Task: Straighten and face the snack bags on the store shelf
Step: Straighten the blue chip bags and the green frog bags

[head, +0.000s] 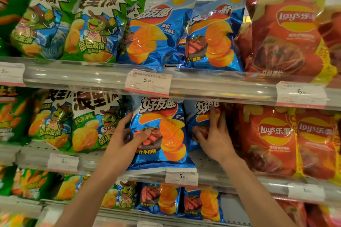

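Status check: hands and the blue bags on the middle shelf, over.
Left hand grips front blue bag at its left edge. Right hand on second blue bag, set further back. Front bag faces out, upright. Nothing in the way.
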Motion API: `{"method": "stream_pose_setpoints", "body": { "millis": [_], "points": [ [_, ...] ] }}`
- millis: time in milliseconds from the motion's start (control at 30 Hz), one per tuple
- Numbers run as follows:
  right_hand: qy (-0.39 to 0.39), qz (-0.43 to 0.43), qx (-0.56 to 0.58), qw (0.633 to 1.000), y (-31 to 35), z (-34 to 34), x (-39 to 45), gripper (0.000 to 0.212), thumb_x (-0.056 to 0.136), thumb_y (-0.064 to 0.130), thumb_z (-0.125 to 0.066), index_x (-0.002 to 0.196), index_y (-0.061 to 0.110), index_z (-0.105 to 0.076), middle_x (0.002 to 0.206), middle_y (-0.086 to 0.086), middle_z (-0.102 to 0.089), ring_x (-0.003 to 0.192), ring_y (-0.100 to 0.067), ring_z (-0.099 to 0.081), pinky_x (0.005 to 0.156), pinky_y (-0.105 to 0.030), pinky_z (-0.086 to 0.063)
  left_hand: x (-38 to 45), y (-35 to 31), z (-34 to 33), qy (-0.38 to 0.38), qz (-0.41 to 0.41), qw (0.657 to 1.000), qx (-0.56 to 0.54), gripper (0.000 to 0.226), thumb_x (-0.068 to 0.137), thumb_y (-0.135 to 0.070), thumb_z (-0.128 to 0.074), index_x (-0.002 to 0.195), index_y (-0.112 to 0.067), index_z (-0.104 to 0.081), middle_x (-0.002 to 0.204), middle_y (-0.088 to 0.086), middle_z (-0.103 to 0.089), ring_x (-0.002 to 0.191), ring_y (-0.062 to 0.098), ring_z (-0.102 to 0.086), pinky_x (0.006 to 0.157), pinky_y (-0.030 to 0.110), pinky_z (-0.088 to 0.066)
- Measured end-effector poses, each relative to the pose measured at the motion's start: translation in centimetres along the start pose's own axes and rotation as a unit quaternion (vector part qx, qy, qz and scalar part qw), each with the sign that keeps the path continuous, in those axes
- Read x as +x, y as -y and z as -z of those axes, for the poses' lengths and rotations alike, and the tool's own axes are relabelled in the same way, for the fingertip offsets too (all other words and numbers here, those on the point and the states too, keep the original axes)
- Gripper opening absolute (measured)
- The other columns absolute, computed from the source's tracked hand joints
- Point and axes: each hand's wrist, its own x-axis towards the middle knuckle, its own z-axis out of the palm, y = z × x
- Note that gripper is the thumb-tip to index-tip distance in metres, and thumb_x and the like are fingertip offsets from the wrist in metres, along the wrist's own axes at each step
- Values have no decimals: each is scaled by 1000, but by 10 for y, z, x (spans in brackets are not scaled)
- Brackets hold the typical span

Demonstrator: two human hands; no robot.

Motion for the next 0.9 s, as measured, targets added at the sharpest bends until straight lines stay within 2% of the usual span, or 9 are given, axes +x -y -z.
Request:
{"method": "stream_pose_setpoints", "body": {
  "millis": [133,267,333,400,467,533,600,767,900],
  "points": [
    [8,-9,-21,1000,6,-6,17,93,93,59,-50,154,37,17,164,-14,8,150,-40,-7,109,-59,-35,0,-1,-1,-1,-8,1000,2,79,70,-48,-71,144,-42,-43,112,-1,-70,103,12,-69,98,40,-52],
    [36,-24,40,998,3,1,20,89,92,61,-51,156,38,6,165,-10,7,152,-35,-2,117,-56,-24,-3,0,-2,0,-20,1000,3,73,74,-43,-70,142,-43,-44,109,-3,-72,100,9,-70,91,33,-53],
    [-10,-6,94,996,3,12,11,79,91,63,-50,155,34,-16,162,-9,-17,148,-33,-20,114,-49,-32,-6,3,0,-1,-24,1000,6,63,81,-36,-70,138,-46,-46,105,-7,-73,99,8,-70,86,29,-55],
    [-46,25,179,983,9,24,-9,63,89,64,-52,142,32,-42,141,0,-48,132,-19,-46,102,-32,-43,-9,6,-2,1,-26,1000,-2,59,87,-27,-69,138,-46,-45,107,-8,-72,98,6,-70,77,23,-57],
    [-12,21,269,963,20,34,-34,62,85,68,-52,136,32,-50,126,11,-60,116,-3,-56,96,-22,-45,-13,6,-12,6,-28,999,-18,59,89,-21,-68,140,-42,-44,118,-7,-67,97,-1,-68,71,15,-55],
    [50,-10,328,943,29,38,-59,78,76,80,-52,140,37,-46,125,19,-62,114,2,-58,101,-29,-48,-18,5,-28,22,-34,999,-29,57,91,-14,-65,137,-39,-44,120,-17,-63,95,-13,-65,70,8,-52],
    [78,-41,337,937,35,36,-77,86,70,88,-49,143,43,-39,123,26,-62,114,4,-58,102,-32,-48,-21,7,-46,46,-53,997,-19,57,90,-15,-66,136,-41,-45,115,-27,-67,102,-11,-64,75,9,-52],
    [41,-75,397,914,28,44,-82,41,83,53,-66,120,43,-52,100,31,-69,94,6,-67,83,-22,-52,-25,12,-65,105,-73,991,26,61,92,-45,-64,148,-43,-38,134,-24,-59,122,0,-58,101,31,-51],
    [33,-54,397,915,16,66,-60,33,85,45,-68,116,36,-58,97,20,-73,86,3,-69,68,-16,-54,-17,13,-54,-9,-147,977,151,51,91,-54,-58,139,-37,-50,121,-21,-58,110,0,-58,93,32,-52]
  ]
}}
